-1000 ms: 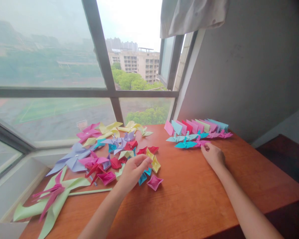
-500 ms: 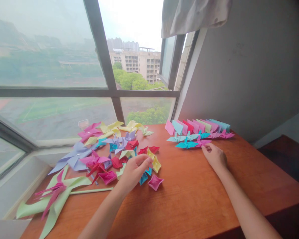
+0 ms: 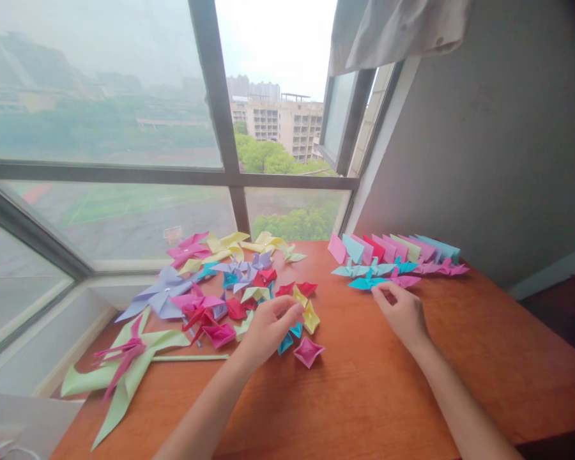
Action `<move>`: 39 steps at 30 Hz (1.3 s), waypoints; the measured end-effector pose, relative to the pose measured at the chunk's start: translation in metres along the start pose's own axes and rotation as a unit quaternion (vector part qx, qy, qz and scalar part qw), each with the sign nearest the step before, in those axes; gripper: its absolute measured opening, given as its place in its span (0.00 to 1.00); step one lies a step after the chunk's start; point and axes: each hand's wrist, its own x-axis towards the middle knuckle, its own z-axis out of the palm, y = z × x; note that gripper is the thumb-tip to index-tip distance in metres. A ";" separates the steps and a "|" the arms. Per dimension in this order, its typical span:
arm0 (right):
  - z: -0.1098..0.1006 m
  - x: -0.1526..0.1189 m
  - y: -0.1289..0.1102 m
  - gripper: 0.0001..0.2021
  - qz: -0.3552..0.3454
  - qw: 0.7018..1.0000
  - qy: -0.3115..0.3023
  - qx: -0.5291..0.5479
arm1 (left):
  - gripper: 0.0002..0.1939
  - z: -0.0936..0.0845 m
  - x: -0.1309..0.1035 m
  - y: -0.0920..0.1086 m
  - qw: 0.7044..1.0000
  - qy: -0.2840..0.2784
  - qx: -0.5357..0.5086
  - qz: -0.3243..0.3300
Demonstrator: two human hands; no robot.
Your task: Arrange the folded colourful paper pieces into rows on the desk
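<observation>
Right hand [image 3: 400, 313] is at the blue crane [image 3: 364, 282], its thumb and forefinger bent toward each other at the near edge of the right wing; whether they pinch the paper or only touch it, I cannot tell. Left hand [image 3: 271, 326] hovers over the near side of the paper pile, with the fingers curled and the thumb close to the forefinger; if these tips meet, I cannot tell. It is beside a yellow paper boat [image 3: 311, 317], and a blue paper boat [image 3: 285, 344] and a pink paper boat [image 3: 309, 352] lie just nearer to the person.

Just behind the right hand lies a pink crane [image 3: 406, 280], and behind it and the blue crane goes a line of other cranes, pale blue, blue and pink. Behind those, a row of folded papers [image 3: 384, 248] stands in many colours.

On the left side of the wooden table [image 3: 359, 390], red boats, purple cranes and pinwheels are spread close together. A purple pinwheel [image 3: 158, 294] lies there, and nearer is a big green pinwheel [image 3: 141, 367] with its stick pointing to the left arm and a magenta crane [image 3: 127, 350] on top. Beyond are the window [image 3: 234, 179] and a hanging curtain [image 3: 397, 32]
</observation>
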 end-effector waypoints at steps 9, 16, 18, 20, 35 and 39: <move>0.055 -0.008 -0.055 0.13 -0.049 0.987 -0.114 0.102 | 0.14 -0.022 0.001 0.013 0.990 0.055 0.116 0.062; 0.074 -0.023 -0.047 0.13 -0.039 0.986 -0.112 0.116 | 0.10 -0.092 -0.017 0.022 0.886 0.207 0.412 0.040; 0.073 -0.025 -0.044 0.13 -0.038 0.986 -0.115 0.116 | 0.11 -0.108 -0.031 0.021 0.851 0.249 0.463 0.004; 0.072 -0.025 -0.043 0.14 -0.035 0.985 -0.116 0.119 | 0.13 -0.117 -0.046 0.017 0.819 0.281 0.499 -0.031; 0.069 -0.024 -0.048 0.12 -0.044 0.982 -0.128 0.135 | 0.11 -0.114 -0.095 -0.015 0.793 0.380 0.458 -0.128; 0.068 -0.025 -0.050 0.11 -0.053 0.980 -0.121 0.151 | 0.11 -0.106 -0.086 0.001 0.804 0.441 0.397 -0.049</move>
